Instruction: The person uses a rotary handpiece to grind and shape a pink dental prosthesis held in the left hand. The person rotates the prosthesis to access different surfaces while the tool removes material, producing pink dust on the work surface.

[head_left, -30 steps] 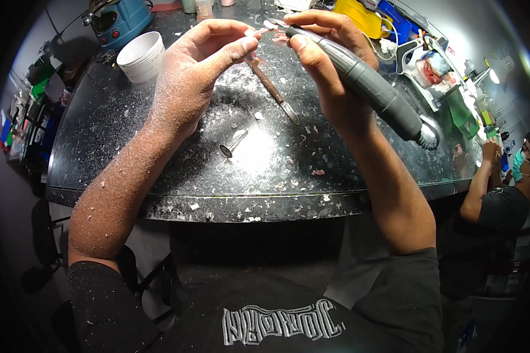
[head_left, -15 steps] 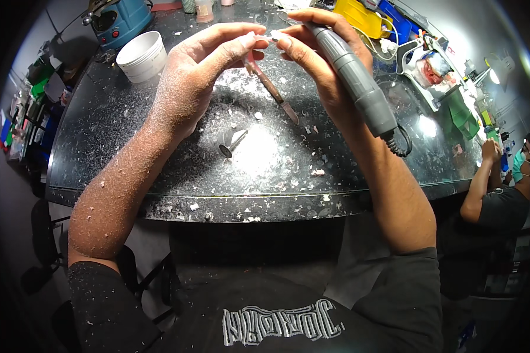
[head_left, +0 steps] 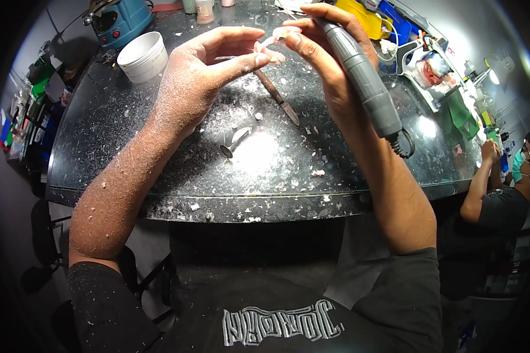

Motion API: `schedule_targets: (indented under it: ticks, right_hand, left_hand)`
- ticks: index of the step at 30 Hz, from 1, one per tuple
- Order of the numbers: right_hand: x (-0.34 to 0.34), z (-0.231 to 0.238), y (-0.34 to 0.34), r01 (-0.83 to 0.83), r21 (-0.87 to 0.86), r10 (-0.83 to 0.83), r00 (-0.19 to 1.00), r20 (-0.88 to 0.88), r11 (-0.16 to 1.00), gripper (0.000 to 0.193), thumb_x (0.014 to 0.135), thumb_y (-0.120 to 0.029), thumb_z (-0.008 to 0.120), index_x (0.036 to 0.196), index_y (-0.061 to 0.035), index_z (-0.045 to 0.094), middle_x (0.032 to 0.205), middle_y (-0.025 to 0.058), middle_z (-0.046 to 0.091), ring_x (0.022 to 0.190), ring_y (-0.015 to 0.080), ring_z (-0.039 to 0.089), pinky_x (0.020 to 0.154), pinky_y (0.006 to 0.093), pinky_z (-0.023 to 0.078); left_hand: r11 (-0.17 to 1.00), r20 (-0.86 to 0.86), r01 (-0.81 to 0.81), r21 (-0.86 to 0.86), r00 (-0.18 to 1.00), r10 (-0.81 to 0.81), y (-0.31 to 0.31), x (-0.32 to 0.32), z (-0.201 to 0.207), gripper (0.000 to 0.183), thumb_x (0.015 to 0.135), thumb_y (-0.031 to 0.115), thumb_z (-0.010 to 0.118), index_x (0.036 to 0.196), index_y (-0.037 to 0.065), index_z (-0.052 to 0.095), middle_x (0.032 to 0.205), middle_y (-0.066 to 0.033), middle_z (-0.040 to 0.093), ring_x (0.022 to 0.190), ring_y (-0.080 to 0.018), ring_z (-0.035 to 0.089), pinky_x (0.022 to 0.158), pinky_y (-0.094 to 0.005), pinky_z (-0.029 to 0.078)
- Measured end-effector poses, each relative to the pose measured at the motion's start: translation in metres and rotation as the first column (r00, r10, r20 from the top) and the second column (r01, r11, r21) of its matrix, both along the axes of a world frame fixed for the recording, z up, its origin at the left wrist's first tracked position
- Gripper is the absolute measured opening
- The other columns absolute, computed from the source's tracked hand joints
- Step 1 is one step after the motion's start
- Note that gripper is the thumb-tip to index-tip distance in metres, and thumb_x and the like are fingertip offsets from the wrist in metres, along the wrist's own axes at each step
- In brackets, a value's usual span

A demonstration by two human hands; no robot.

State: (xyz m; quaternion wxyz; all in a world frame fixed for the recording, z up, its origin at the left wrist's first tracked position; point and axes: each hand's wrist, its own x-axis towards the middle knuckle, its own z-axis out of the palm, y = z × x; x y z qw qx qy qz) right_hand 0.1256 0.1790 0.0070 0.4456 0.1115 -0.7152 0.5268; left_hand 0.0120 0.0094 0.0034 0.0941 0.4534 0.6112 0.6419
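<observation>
A small pink, curved piece like a denture (head_left: 272, 56) spans the gap between my hands above the far part of the bench. My left hand (head_left: 209, 62), coated in pale dust, pinches one end between thumb and fingers. At the other end, my right hand (head_left: 330, 65) pinches it with thumb and forefinger. That same hand also cradles a thick grey rotary handpiece (head_left: 359, 76), its coiled cord hanging toward me; the tool's tip is hidden. Below the piece lies a knife (head_left: 277, 97) with a brown handle. Nearer me rests a black disc-ended item (head_left: 227, 151).
White powder and chips cover the dark bench (head_left: 176, 170). A white tub (head_left: 142, 57) and a blue machine (head_left: 121, 22) stand at the far left. To the right are a yellow bin (head_left: 359, 17), a white frame (head_left: 415, 79) and another person (head_left: 500, 194).
My hands have turned the pink piece and drawn slightly apart, showing more of it. The handpiece has shifted a little right with my right hand.
</observation>
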Motion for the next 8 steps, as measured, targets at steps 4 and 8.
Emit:
schedule_targets:
  ticks: [4, 8]
  right_hand:
    - [-0.0008, -0.0029, 0.0032, 0.009, 0.009, -0.009, 1.0, 0.021, 1.0, 0.04, 0.091, 0.004, 0.069, 0.129, -0.001, 0.057, 0.11, 0.0116, 0.069, 0.104, 0.0177, 0.068, 0.094, 0.0303, 0.055]
    - [-0.0037, -0.0052, 0.0086, 0.075, 0.07, -0.082, 0.992, 0.099, 0.995, 0.043, 0.091, 0.002, 0.07, 0.132, -0.0039, 0.057, 0.112, 0.0111, 0.069, 0.104, 0.0178, 0.068, 0.094, 0.0304, 0.055]
  left_hand:
    - [0.999, -0.001, 0.046, 0.009, 0.999, -0.046, -0.0018, -0.001, 0.0019, 0.033, 0.094, 0.014, 0.074, 0.124, 0.001, 0.068, 0.111, -0.0126, 0.074, 0.106, -0.0189, 0.071, 0.1, -0.0308, 0.054]
    - [1.0, -0.052, 0.022, 0.004, 0.998, -0.021, -0.0031, -0.003, 0.0022, 0.032, 0.095, 0.014, 0.074, 0.124, 0.001, 0.069, 0.112, -0.0125, 0.074, 0.103, -0.0202, 0.072, 0.098, -0.0314, 0.055]
